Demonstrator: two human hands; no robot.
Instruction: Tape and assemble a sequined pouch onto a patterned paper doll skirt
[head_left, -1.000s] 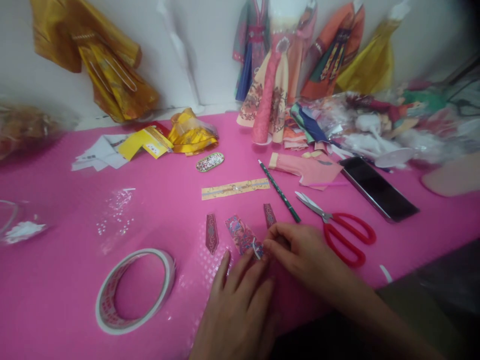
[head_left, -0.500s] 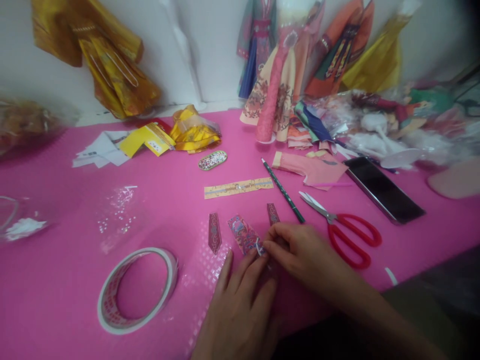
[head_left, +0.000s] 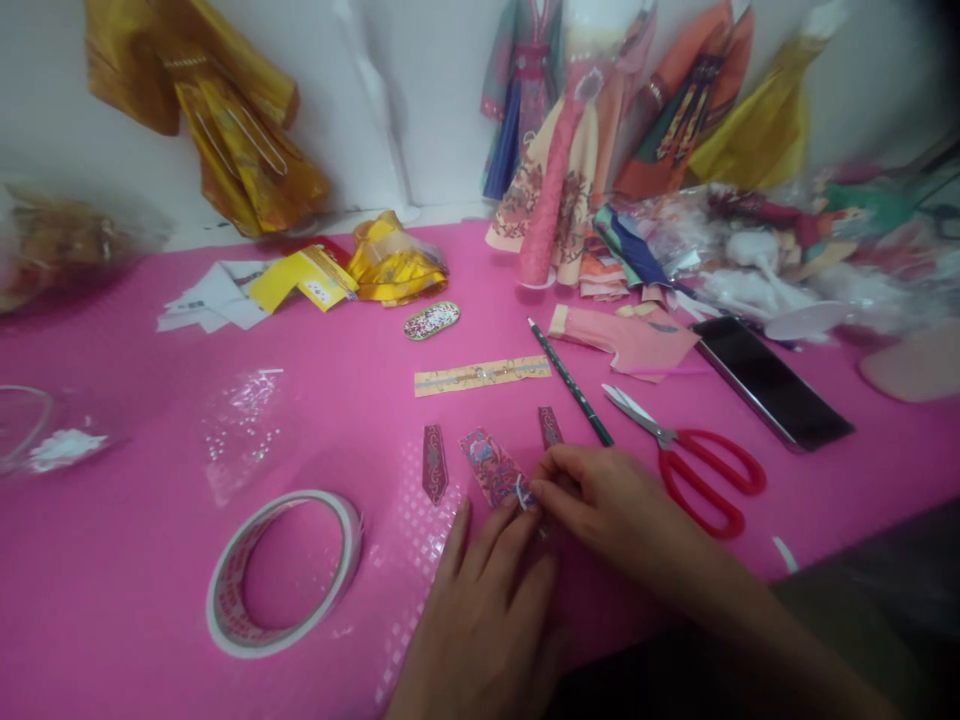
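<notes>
A patterned strip of blue, pink and red (head_left: 487, 462) lies on the pink table in front of me. My left hand (head_left: 487, 580) rests flat with fingers stretched out, their tips on the strip's lower end. From the right, my right hand (head_left: 592, 495) pinches a thin white strip (head_left: 523, 490) at that same end; its far part is hidden by my fingers. One dark red pointed piece with a scroll pattern (head_left: 434, 465) lies left of the strip. Another dark red piece (head_left: 550, 427) shows partly above my right hand.
Red-handled scissors (head_left: 709, 475), a dark green pencil (head_left: 570, 382) and a phone (head_left: 772, 383) lie to the right. A tape roll (head_left: 345, 560) is at left, near small gems in clear plastic (head_left: 240, 430). Beyond are a beige trimmed band (head_left: 482, 376) and doll dresses (head_left: 540, 190).
The whole view has shifted slightly, so things sit a little further right. Both hands keep nearly the same place and pose on the patterned strip.
</notes>
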